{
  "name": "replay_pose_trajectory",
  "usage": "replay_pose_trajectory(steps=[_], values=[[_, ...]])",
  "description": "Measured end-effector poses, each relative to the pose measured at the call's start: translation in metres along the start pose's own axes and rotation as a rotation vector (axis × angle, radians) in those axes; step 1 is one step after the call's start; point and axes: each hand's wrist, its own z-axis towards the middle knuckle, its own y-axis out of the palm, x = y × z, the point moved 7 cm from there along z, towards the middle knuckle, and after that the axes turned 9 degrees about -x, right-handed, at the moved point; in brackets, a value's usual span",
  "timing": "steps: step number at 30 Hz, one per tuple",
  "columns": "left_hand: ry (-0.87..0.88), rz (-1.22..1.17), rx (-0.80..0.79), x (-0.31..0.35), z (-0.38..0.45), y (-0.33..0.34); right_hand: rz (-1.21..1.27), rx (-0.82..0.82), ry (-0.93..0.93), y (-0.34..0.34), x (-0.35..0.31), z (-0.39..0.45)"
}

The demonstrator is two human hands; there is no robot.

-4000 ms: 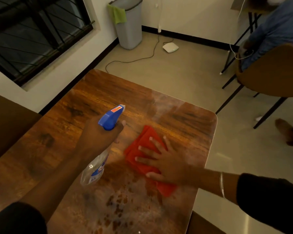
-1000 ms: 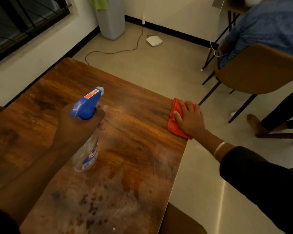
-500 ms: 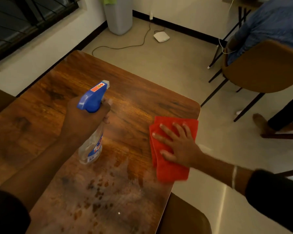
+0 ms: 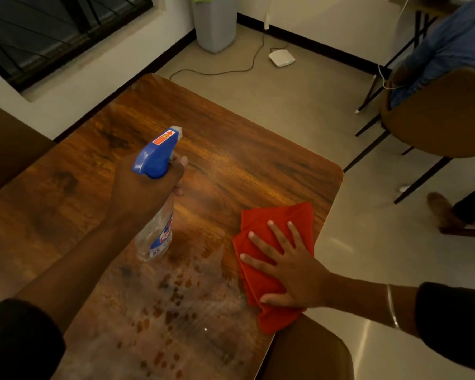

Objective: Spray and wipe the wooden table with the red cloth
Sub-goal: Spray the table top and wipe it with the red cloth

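Dim room, tiled floor point(image 4: 299, 111), grey bin point(image 4: 215, 26) by the wall, brown chair point(image 4: 444, 116) at right with someone seated. Wooden table point(image 4: 231, 160) fills the middle, droplets and a wet sheen on its near part. Step in hand looks like wiping, with spray ready. Red cloth point(image 4: 269, 231) lies folded at the table's right edge, its near corner hanging over. Right hand point(image 4: 294, 267) presses flat on it, fingers straight and spread, arm reaching in from the right. Left hand point(image 4: 146, 193) is wrapped round the neck of the spray bottle point(image 4: 157, 234), held upright above the table, nozzle pointing away; whether a finger is on the trigger is hard to tell. Next move probably calls for dragging the cloth left through the wet patch.
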Motion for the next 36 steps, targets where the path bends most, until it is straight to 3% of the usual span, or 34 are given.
replay_pose_trajectory(steps=[3, 8, 13, 17, 24, 29, 33, 36], values=[[0.010, 0.008, 0.006, 0.000, -0.001, -0.007, -0.009, 0.014, -0.017, -0.008, 0.016, 0.013], [-0.002, 0.036, 0.009, 0.000, -0.013, -0.015, 0.146, 0.085, 0.340, -0.053, 0.052, 0.104], [-0.005, 0.065, 0.090, 0.001, -0.024, -0.021, 0.262, 0.147, 0.540, -0.081, 0.013, 0.175], [0.012, 0.069, 0.053, -0.001, -0.027, -0.025, 0.160, 0.135, 0.327, -0.073, -0.022, 0.164], [0.018, 0.029, 0.119, -0.017, -0.035, -0.070, -0.127, 0.026, -0.083, -0.005, -0.020, -0.001], [0.034, 0.070, 0.196, -0.024, -0.052, -0.083, -0.048, -0.015, -0.095, -0.026, -0.051, 0.068], [-0.026, 0.111, 0.205, -0.035, -0.061, -0.089, 0.049, 0.075, 0.083, -0.073, -0.090, 0.183], [-0.065, 0.179, 0.198, -0.043, -0.067, -0.097, 0.049, 0.077, 0.165, -0.085, -0.102, 0.213]])
